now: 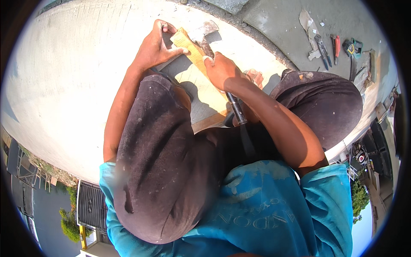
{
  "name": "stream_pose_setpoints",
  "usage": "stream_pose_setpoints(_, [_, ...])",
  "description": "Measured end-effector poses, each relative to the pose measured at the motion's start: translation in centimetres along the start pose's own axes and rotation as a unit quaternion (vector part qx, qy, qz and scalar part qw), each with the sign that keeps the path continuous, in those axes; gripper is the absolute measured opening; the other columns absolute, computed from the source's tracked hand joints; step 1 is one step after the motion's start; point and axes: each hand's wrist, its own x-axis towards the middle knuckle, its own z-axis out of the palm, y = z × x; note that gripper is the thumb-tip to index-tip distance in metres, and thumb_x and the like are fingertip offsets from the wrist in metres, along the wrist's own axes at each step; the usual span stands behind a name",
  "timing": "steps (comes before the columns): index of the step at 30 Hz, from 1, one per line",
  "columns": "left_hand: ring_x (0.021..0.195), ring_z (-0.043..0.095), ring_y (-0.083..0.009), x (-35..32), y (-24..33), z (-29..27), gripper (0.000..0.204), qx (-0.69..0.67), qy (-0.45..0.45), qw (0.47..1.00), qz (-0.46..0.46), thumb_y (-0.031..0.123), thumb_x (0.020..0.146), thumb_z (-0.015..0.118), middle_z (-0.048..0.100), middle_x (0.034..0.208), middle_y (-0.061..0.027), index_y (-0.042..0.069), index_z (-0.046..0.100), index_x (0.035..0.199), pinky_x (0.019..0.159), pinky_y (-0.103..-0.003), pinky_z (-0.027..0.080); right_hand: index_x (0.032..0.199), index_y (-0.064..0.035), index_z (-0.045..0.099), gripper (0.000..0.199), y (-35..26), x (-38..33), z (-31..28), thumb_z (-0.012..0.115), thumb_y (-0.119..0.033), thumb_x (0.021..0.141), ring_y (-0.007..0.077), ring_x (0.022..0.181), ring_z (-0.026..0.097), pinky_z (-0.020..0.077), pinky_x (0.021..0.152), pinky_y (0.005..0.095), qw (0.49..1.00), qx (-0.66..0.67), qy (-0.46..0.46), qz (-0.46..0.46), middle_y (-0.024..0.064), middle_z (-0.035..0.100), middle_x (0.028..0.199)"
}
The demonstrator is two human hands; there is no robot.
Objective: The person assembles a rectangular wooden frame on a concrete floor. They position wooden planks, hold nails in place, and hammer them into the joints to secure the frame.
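A pale yellow wooden plank [193, 50] slants from the far middle down between my knees. At its far end my left hand [155, 48] grips it, thumb against the left edge and fingers curled by the end. My right hand [222, 70] is wrapped round the handle of a hatchet-like hammer [235, 107]. Its worn metal head, with a flared blade, sits just past the plank's far right side. The dark handle runs back under my right wrist toward my lap. My right fingers are partly hidden behind the hand.
I sit on a sunlit pale concrete surface [77, 73], dark-trousered knees on both sides. A bare foot [254, 78] shows beyond my right hand. Pliers [323, 51], a red-handled tool [337, 46] and a tape measure [353, 48] lie at the far right. Scraps [364, 77] lie near them.
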Motion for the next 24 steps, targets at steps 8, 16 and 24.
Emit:
stream_pose_setpoints(8, [0.103,0.069,-0.0460,-2.5,0.9,1.5,0.079,0.068,-0.042,0.993,-0.087,0.015,0.074,0.091,0.067,0.110,-0.0323,0.005,0.036,0.130,0.082,-0.047,0.057,0.119,0.0136,0.055,0.055,0.7,-0.1,-0.2,0.044,-0.039,0.106,0.0404,0.092,0.071,0.0541,0.083,0.0497,0.998,0.057,-0.018,-0.034,0.0321,0.068,0.100])
stream_pose_setpoints(16, [0.084,0.067,-0.0465,-2.2,0.4,2.1,0.062,0.073,0.005,0.994,-0.083,0.010,0.074,0.086,0.065,0.084,-0.0237,0.006,0.040,0.116,0.072,-0.048,0.052,0.115,0.0168,0.055,0.055,-0.8,-0.7,-2.1,0.042,-0.035,0.106,0.0331,0.061,0.068,0.0545,0.068,0.0455,0.992,0.120,-0.049,0.003,0.0238,0.066,0.074])
stream_pose_setpoints(24, [0.076,0.068,-0.0439,-1.8,-0.1,1.9,0.048,0.076,0.016,0.994,-0.079,0.011,0.078,0.077,0.065,0.079,-0.0252,0.004,0.044,0.111,0.067,-0.049,0.051,0.117,0.0141,0.058,0.054,-1.2,-0.2,-2.0,0.038,-0.035,0.105,0.0343,0.066,0.071,0.0562,0.071,0.0464,0.992,0.102,-0.063,0.045,0.0259,0.069,0.079])
